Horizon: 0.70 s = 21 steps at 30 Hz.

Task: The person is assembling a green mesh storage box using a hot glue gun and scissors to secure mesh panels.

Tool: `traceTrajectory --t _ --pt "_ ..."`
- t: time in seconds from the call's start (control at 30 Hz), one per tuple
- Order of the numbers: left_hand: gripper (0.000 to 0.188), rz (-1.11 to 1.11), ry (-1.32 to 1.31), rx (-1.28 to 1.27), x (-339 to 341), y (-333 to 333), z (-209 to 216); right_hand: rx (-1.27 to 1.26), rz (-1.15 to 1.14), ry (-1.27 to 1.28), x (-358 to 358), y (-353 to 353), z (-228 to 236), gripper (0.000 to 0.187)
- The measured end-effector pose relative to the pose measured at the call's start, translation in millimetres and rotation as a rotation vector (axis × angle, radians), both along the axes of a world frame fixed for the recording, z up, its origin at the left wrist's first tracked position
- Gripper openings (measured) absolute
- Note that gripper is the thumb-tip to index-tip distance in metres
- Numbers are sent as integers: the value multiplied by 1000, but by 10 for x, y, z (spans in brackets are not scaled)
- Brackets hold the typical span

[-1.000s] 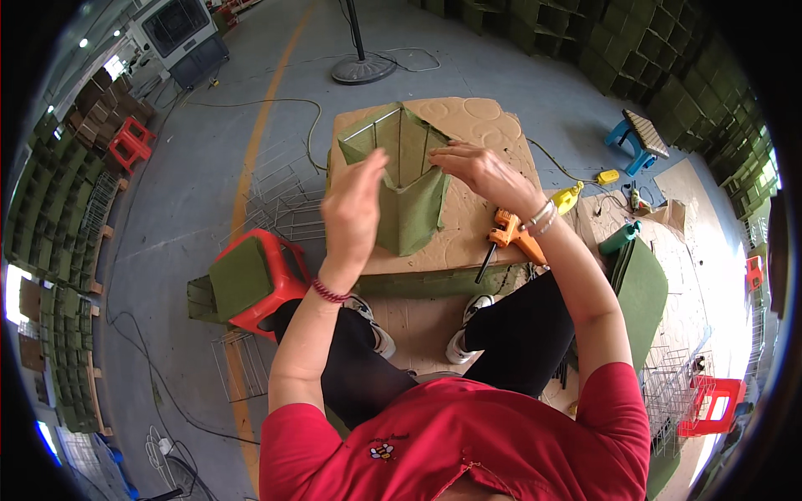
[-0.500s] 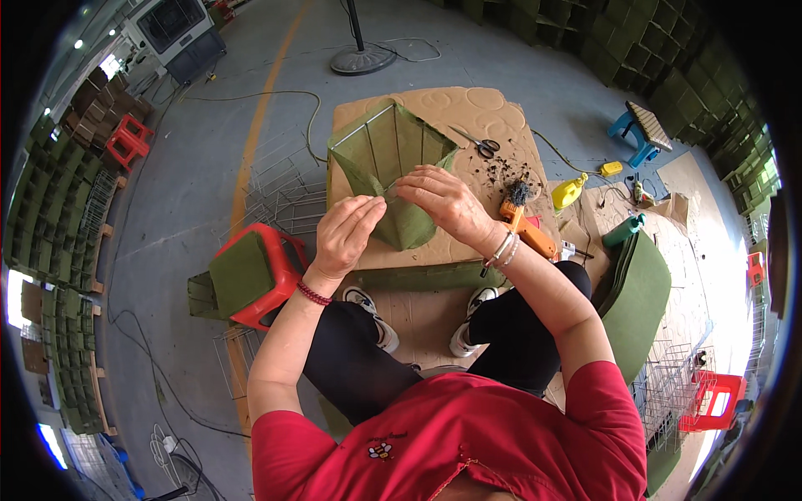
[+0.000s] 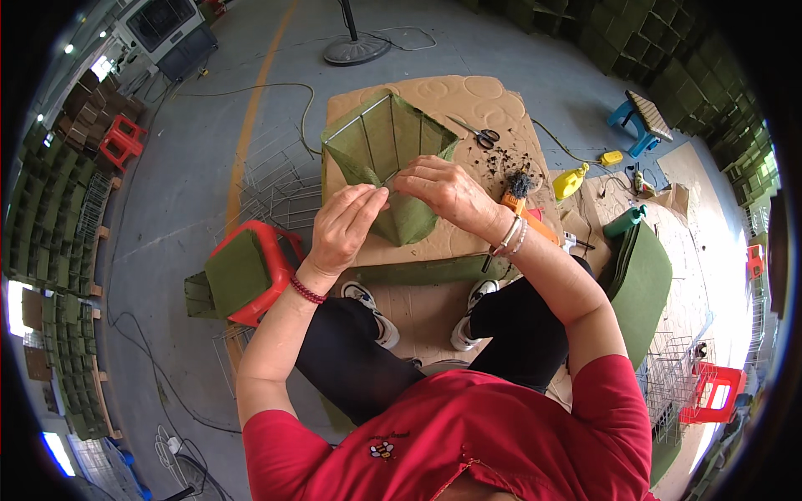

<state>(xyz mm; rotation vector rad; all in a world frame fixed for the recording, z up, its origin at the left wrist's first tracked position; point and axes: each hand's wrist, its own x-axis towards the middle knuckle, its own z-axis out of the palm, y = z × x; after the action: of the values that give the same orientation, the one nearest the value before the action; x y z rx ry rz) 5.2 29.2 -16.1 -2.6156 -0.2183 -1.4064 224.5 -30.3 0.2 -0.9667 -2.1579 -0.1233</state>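
In front of me stands a basket-like box of green fabric over a wire frame (image 3: 405,219), its open top tilted to show the thin wires inside. At its near rim, the closed fingers of my left hand (image 3: 341,230) pinch the fabric edge. My right hand (image 3: 451,196) closes over the same rim just to the right, the two sets of fingertips almost meeting. What lies right between the fingertips is too small to make out. A pair of scissors (image 3: 484,138) lies on the cardboard beyond my right hand, and an orange glue gun (image 3: 513,203) is partly covered by my forearm.
Cardboard (image 3: 342,104) covers the worktop, with black scraps (image 3: 501,160) on it. At left, a red stool (image 3: 280,265) bears green panels (image 3: 238,274). Right of the worktop are a yellow bottle (image 3: 570,181), a green bottle (image 3: 624,220) and stacked green sheets (image 3: 643,288).
The whole view has shifted slightly. My hands stay at the near rim, fingertips close together, and my right forearm now covers more of the orange glue gun.
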Motion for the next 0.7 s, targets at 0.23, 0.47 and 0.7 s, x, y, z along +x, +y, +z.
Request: traceTrajectory --t 0.23,0.47,0.7 --pt "45 -68 183 -153 58 48 283 -15 54 -166 172 16 187 26" --pt "46 -100 282 -416 190 130 618 -72 85 -342 381 -209 374 27" --pt "38 -17 678 -881 340 80 966 -65 123 -110 256 -303 190 25"
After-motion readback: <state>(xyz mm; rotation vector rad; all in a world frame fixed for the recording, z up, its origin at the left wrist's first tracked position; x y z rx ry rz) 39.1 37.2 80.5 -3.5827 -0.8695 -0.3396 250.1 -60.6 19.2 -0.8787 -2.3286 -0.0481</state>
